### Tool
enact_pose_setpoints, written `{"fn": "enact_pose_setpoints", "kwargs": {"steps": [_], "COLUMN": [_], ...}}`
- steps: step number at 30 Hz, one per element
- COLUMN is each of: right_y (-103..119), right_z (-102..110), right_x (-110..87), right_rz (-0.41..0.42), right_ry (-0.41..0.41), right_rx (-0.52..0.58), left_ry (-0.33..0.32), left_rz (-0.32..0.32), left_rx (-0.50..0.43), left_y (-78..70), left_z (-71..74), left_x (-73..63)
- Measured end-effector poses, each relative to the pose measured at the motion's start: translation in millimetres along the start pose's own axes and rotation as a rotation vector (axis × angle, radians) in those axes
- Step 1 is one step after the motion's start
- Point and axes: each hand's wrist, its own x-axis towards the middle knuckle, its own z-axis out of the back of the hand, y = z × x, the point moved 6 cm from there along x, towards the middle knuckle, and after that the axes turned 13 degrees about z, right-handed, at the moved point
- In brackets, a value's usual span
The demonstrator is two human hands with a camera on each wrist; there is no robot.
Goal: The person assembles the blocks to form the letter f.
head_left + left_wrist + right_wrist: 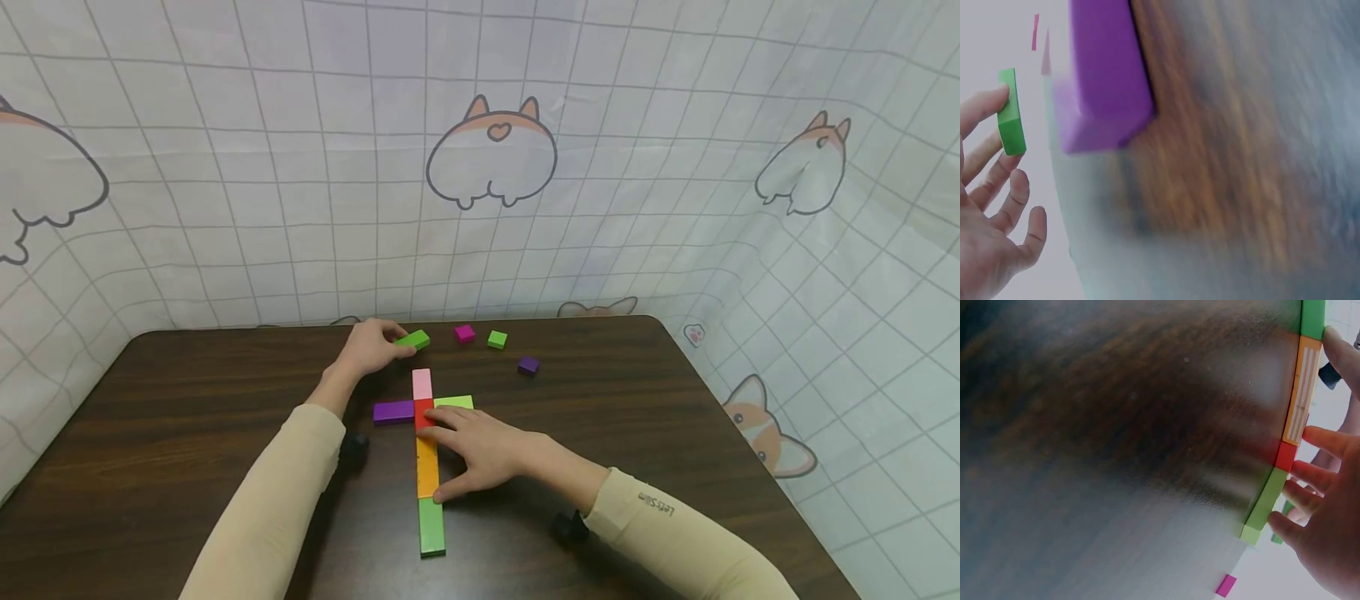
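Observation:
My left hand [369, 346] pinches a bright green block [417, 338] between thumb and fingers near the table's far edge. In the left wrist view that block [1012, 115] is tilted, and the lower fingers are loosely bent. My right hand [487, 450] is spread over a cross of blocks, its fingertips at the red block [423, 407] and orange block [427, 471]. Its thumb touches near where the orange meets a green block [432, 529]. A pink block [422, 383] tops the line; a purple block [393, 412] and a light green block [454, 402] form the arms.
Along the far side of the dark wooden table [187, 467] lie a magenta block [465, 333], a small green block [497, 339] and a dark purple block [528, 365]. A grid-patterned cloth [315, 208] hangs behind and to the sides.

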Motion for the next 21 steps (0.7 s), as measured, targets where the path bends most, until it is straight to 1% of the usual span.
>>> {"fn": "enact_pose_setpoints", "kwargs": {"steps": [4,9,14,21], "right_y": [-1.9,-3.8,-5.2,-7.2], "right_z": [0.3,0.3,0.4,1.2], "right_x": [-0.2,-0.5,-0.7,-0.1], "right_rz": [0.003,0.018,0.028,0.04], "right_ry": [-0.004,-0.014,-0.017,-0.016], "right_rx": [-0.01,-0.019,-0.022,-0.027], "left_ry": [0.002,-0.003,-0.004,-0.017], "left_rz": [-0.01,-0.021,-0.032,-0.02], "left_rx": [-0.009,0.002,-0.007,-0.001], "left_y": [-10.4,-20.7,-29.0,-37.2], "left_z": [-4.2,-11.3,-17.6,-23.7], "left_x": [-0.9,-3.1,-3.9,-3.7]}}
